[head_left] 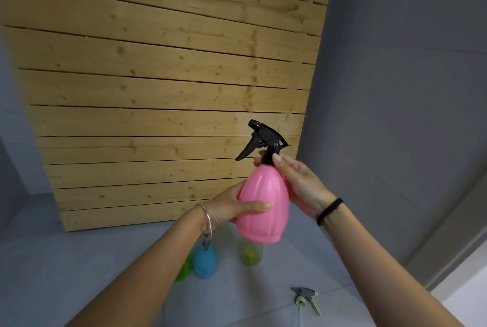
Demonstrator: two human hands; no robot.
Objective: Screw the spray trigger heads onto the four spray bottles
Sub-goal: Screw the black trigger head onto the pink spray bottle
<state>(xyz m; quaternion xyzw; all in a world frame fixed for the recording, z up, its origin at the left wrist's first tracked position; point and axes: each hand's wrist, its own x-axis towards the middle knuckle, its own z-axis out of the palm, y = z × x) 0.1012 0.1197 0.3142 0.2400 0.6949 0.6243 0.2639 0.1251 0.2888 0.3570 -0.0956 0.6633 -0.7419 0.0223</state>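
I hold a pink spray bottle [263, 202] up in front of me. My left hand [234, 206] grips its body from the left. A black trigger head [263, 139] sits on the bottle's neck, and my right hand [295, 179] pinches the black collar just below it. On the floor below stand a blue bottle [205, 262], a green bottle [251, 252] and another green bottle [184, 270] partly hidden behind my left arm. A grey and green trigger head [307, 297] lies loose on the floor at the lower right.
A wooden slat panel [163, 76] leans against the grey wall [395, 89] ahead. The floor is grey tile [79, 260]. A pale strip of floor edge shows at the far lower right.
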